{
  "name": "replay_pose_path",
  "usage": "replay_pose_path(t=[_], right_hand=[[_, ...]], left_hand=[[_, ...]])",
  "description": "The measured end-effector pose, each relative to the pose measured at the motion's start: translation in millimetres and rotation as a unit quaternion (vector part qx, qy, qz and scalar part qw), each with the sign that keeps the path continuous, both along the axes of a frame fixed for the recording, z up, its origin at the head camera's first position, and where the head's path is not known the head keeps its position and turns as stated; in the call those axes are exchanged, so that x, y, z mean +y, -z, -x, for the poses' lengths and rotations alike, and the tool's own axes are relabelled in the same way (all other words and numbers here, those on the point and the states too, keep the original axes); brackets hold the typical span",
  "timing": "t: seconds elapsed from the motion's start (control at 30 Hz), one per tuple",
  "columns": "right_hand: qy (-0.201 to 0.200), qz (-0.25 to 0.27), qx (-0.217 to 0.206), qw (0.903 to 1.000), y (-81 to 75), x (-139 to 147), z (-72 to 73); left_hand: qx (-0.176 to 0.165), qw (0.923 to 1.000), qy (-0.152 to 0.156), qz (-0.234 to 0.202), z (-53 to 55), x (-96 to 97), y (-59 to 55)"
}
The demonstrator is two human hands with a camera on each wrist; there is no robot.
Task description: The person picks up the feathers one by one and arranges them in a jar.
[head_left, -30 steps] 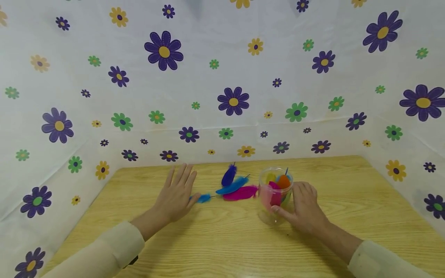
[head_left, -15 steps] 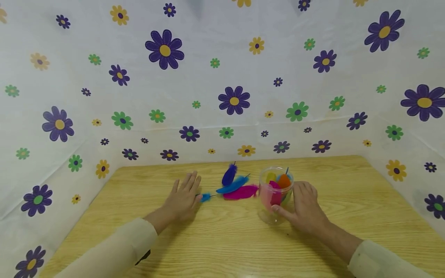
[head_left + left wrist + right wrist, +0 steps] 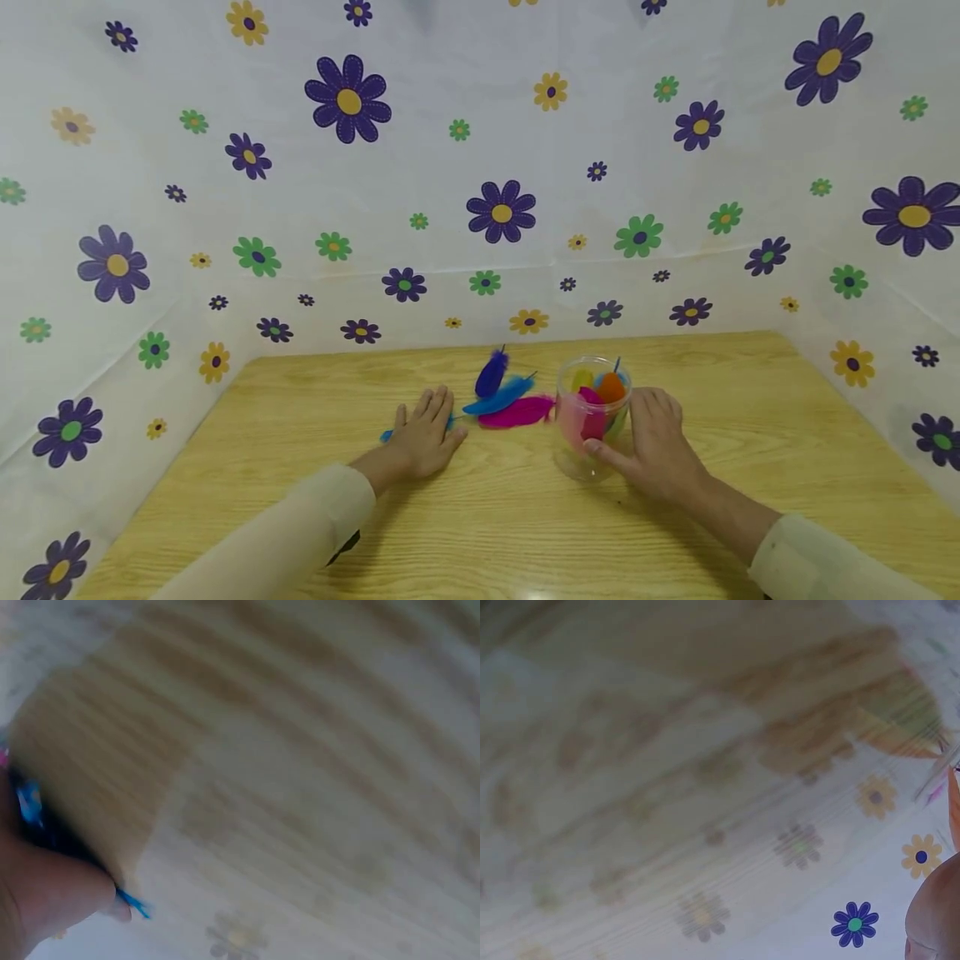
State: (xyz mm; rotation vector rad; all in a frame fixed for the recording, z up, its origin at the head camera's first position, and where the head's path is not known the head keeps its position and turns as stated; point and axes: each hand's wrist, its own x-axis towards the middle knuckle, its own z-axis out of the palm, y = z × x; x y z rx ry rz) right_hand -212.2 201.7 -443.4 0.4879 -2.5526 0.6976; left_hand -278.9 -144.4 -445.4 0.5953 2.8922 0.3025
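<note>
In the head view my left hand (image 3: 422, 437) lies palm down, fingers straight, over a small blue feather (image 3: 386, 435) whose ends stick out on both sides. The left wrist view has a bright blue tip (image 3: 135, 904) poking out beside that hand. My right hand (image 3: 663, 442) grips a clear plastic jar (image 3: 581, 468) at its right side, thumb across the front. Inside the jar are several feathers, among them an orange one (image 3: 611, 389) and a pink one (image 3: 592, 421). Only part of the right hand (image 3: 936, 915) shows in the right wrist view.
Between the hands lie a dark blue feather (image 3: 491, 375), a light blue feather (image 3: 501, 395) and a magenta feather (image 3: 517, 412). The wooden table (image 3: 480, 525) ends at a white flower-print cloth (image 3: 420, 183) behind and on both sides.
My left hand has slid to the right, from beside the small blue feather to on top of it. The right hand keeps hold of the jar in the same place.
</note>
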Motion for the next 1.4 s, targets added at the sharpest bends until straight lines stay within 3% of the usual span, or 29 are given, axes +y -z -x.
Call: replay_pose_path(t=[0.1,0.43,0.77,1.0,1.27,1.33,1.4], right_hand=[[-0.002,0.003,0.001,1.0,-0.3,-1,0.8],[0.0,0.001,-0.004,1.0,-1.7,0,0.1],[0.004,-0.004,-0.01,0.9999,-0.8,0,-0.7],[0.004,-0.003,-0.011,0.9999,0.0,-1,-1.4],[0.001,-0.006,-0.005,1.0,-0.9,-2,-0.4],[0.0,-0.006,-0.005,1.0,-1.3,-2,-0.5],[0.0,-0.005,-0.006,1.0,-1.6,-2,-0.5]], left_hand=[[0.01,0.9997,-0.015,-0.014,-0.4,1.1,0.9],[0.054,0.9946,-0.024,-0.085,-11.2,-1.6,9.5],[0.108,0.9879,-0.055,-0.096,-15.5,3.3,11.9],[0.092,0.9836,-0.051,-0.146,-11.8,-4.9,3.1],[0.037,0.9604,-0.116,-0.251,-5.5,-11.1,-23.8],[-0.007,0.9477,-0.128,-0.292,-5.1,-11.2,-28.1],[-0.05,0.9268,-0.148,-0.342,-4.9,-10.5,-31.8]])
